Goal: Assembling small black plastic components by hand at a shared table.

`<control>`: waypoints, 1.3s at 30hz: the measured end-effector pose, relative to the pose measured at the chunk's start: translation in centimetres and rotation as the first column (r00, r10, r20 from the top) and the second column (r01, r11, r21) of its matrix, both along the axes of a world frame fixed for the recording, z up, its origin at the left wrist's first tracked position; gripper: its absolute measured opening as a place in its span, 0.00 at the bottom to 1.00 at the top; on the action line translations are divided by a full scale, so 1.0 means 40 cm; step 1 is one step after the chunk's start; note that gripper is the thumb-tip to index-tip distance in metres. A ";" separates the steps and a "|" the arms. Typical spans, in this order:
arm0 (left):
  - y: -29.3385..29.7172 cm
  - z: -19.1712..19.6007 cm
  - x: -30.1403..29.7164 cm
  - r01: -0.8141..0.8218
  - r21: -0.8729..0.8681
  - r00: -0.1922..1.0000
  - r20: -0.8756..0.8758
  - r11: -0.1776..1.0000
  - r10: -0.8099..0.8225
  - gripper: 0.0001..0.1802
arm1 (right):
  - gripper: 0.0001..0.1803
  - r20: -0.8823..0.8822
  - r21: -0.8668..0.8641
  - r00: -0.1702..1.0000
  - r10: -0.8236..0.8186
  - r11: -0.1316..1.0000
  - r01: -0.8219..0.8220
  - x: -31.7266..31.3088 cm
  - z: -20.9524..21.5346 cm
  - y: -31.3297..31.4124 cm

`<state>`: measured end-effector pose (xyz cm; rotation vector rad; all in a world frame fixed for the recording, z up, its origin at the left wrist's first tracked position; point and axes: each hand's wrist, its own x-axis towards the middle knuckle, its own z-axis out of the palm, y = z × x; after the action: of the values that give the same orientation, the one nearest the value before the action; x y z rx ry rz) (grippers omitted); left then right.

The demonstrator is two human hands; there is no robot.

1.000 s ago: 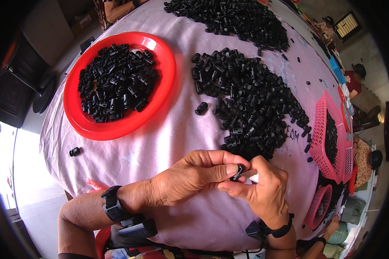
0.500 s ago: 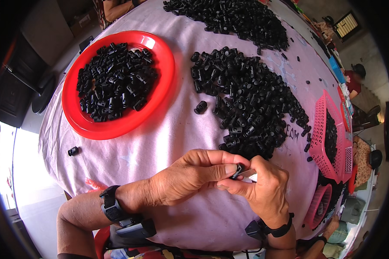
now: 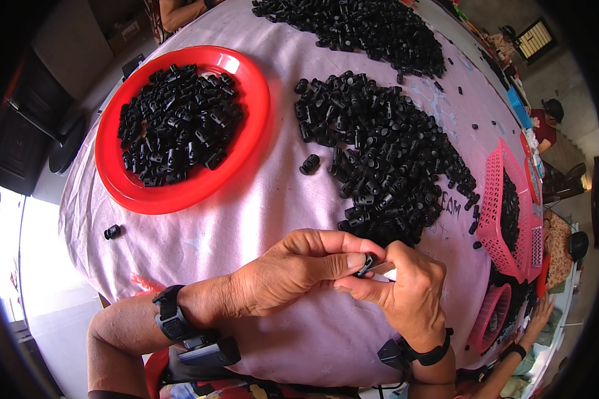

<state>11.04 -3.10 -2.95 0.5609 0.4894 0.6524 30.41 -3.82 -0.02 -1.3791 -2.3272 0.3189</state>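
Note:
My left hand (image 3: 289, 272) pinches a small black plastic cord lock (image 3: 365, 265) between thumb and forefinger. Against that piece, my right hand (image 3: 412, 292) holds a small blade (image 3: 384, 267) with a whitish part at its base; the fingers curl round it and hide most of its grip. Just beyond my hands lies a big heap of black cord locks (image 3: 379, 159) on the pink cloth (image 3: 273, 219). More of them fill the middle of a red plate (image 3: 249, 149) at the left. Single cord locks lie beside the heap (image 3: 309, 164) and below the plate (image 3: 113, 232).
Another black heap (image 3: 366, 33) spreads at the far side. Pink mesh baskets (image 3: 496, 219) with black pieces stand at the right edge. A neighbour's hand (image 3: 539, 319) reaches in at lower right, and another person's arm (image 3: 180, 14) rests at the far left.
The neighbour's hand at lower right has moved farther up and outward, its fingers now spread. My own hands have barely shifted and keep the same grips.

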 end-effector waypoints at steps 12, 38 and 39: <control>-0.001 0.002 -0.002 0.008 0.037 0.999 -0.038 0.999 -0.007 0.16 | 0.32 0.036 0.004 0.999 0.010 1.000 -0.010 0.000 0.000 0.001; -0.007 -0.004 -0.001 0.019 -0.001 0.999 -0.029 1.000 -0.019 0.16 | 0.33 0.069 0.047 0.997 0.019 0.999 -0.022 -0.002 0.000 -0.008; -0.008 -0.007 0.002 0.014 -0.003 1.000 -0.020 1.000 -0.014 0.16 | 0.33 0.044 0.046 0.999 0.013 0.999 -0.015 -0.002 0.002 -0.008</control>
<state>11.11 -3.43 -3.24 0.5683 0.5049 0.6336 30.32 -4.13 0.05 -1.3613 -2.3649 0.2396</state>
